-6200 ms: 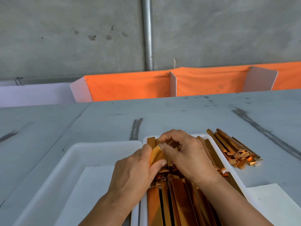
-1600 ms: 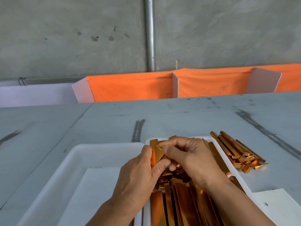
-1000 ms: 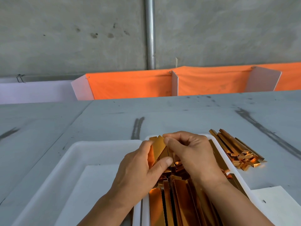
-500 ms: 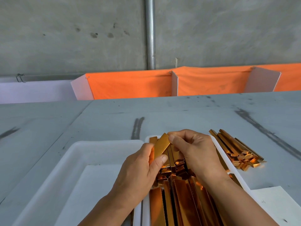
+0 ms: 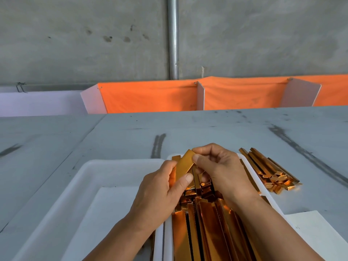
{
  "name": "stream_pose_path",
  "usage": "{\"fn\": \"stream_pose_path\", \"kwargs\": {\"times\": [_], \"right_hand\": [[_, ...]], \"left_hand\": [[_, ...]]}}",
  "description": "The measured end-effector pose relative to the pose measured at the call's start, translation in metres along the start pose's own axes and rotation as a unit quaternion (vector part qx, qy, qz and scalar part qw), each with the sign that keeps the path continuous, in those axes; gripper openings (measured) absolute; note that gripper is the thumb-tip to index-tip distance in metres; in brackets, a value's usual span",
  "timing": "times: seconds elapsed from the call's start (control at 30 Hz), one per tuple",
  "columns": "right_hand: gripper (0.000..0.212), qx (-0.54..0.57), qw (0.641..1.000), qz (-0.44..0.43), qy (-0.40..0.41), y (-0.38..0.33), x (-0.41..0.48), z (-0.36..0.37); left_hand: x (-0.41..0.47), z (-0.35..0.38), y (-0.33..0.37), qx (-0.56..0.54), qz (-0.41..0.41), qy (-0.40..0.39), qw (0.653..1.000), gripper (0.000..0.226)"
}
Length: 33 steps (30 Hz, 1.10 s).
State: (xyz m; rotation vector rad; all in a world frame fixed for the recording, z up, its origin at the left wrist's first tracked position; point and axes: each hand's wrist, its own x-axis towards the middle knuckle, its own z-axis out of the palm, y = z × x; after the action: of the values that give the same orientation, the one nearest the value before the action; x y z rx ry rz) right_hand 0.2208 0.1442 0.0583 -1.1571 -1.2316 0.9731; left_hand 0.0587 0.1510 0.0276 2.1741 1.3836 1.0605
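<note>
Gold foil strip (image 5: 184, 167), likely light, thin, slick, easily creased: left grip (image 5: 160, 193) pinches its near end, right grip (image 5: 220, 170) its far tip, above the tray (image 5: 250, 169).

Gold strip (image 5: 184, 164), earlier a small fold low over the tray (image 5: 168, 234), now shows 1 flat face, tilted, top end over the tray's far rim. R hand (image 5: 220, 170) has lifted to pinch that top end; L hand (image 5: 160, 191) thumb now presses its lower end.
</note>
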Motion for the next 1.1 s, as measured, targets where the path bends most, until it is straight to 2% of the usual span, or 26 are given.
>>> {"fn": "stream_pose_path", "kwargs": {"times": [0.1, 0.27, 0.37, 0.43, 0.53, 0.63, 0.7, 0.8, 0.87, 0.97, 1.1], "right_hand": [[0.01, 0.016, 0.999, -0.003, 0.038, -0.011, 0.001, -0.003], [0.013, 0.053, 0.995, -0.002, 0.084, -0.032, 0.003, -0.018], [0.014, 0.051, 0.995, 0.005, 0.084, -0.039, 0.002, -0.029], [0.013, 0.049, 0.996, 0.011, 0.072, -0.041, 0.0, -0.037], [0.016, 0.026, 0.998, 0.028, 0.041, -0.042, -0.007, -0.047], [0.018, -0.02, 0.998, 0.065, 0.009, -0.039, -0.017, -0.054], [0.017, -0.066, 0.993, 0.094, -0.018, -0.036, -0.024, -0.056], [0.017, -0.162, 0.978, 0.118, -0.052, -0.031, -0.033, -0.056], [0.018, -0.208, 0.967, 0.126, -0.079, -0.03, -0.038, -0.053], [0.019, -0.256, 0.954, 0.122, -0.1, -0.026, -0.043, -0.047], [0.02, -0.29, 0.945, 0.118, -0.094, -0.022, -0.045, -0.045]], "left_hand": [[0.0, -0.006, 0.002, -0.063, -0.017, 0.009, 0.998, 0.063], [0.005, -0.021, 0.013, -0.106, -0.061, 0.069, 0.99, 0.057], [0.015, -0.033, 0.019, -0.136, -0.094, 0.098, 0.981, 0.038], [0.025, -0.044, 0.018, -0.164, -0.138, 0.096, 0.972, 0.024], [0.035, -0.064, 0.013, -0.171, -0.226, 0.041, 0.958, 0.012], [0.03, -0.073, -0.001, -0.081, -0.291, -0.036, 0.953, 0.009], [0.02, -0.068, -0.015, 0.054, -0.309, -0.103, 0.944, 0.018], [-0.001, -0.047, -0.027, 0.199, -0.313, -0.201, 0.906, 0.028], [-0.01, -0.035, -0.033, 0.221, -0.319, -0.226, 0.893, 0.026], [-0.015, -0.028, -0.039, 0.257, -0.311, -0.213, 0.89, 0.016], [-0.014, -0.024, -0.04, 0.184, -0.338, -0.184, 0.904, 0.03]]}}
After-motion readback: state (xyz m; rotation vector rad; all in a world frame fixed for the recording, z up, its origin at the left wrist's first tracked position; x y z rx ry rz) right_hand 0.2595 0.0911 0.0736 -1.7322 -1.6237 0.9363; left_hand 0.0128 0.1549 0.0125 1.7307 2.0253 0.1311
